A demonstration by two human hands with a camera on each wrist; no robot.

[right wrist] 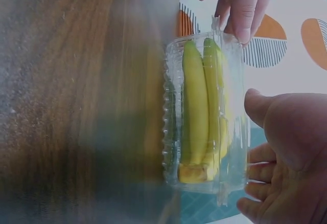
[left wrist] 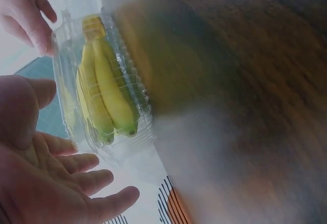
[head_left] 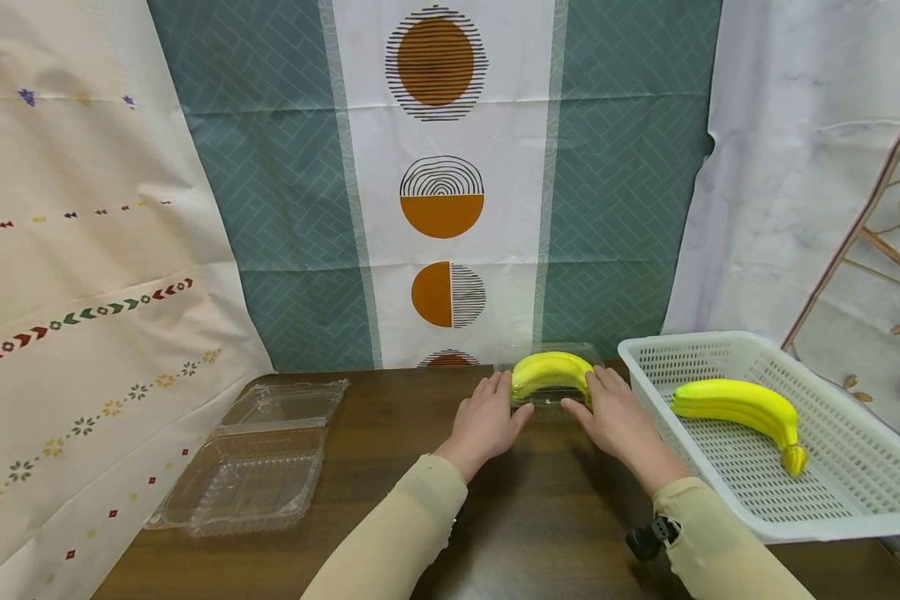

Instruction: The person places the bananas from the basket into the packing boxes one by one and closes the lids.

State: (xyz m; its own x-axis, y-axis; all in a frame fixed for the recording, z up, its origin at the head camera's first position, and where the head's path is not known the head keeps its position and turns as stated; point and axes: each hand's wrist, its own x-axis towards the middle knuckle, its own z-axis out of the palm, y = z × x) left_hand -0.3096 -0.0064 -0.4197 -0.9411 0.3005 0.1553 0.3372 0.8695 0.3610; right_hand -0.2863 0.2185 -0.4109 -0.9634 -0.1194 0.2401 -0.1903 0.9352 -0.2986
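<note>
My hands are at either end of a clear container near the far edge of the table, a bunch of bananas inside it and the lid down. My left hand and right hand have thumbs spread from loosely straight fingers, gripping nothing; how firmly any fingertip touches the plastic, I can't tell. I'd judge this as the closing or placing step, close to finished — the next move likely calls for checking the rim, then letting go without tipping the box. Another bunch lies in the white basket on my right, and a second container sits lid-back on my left — probably the next pair.
</note>
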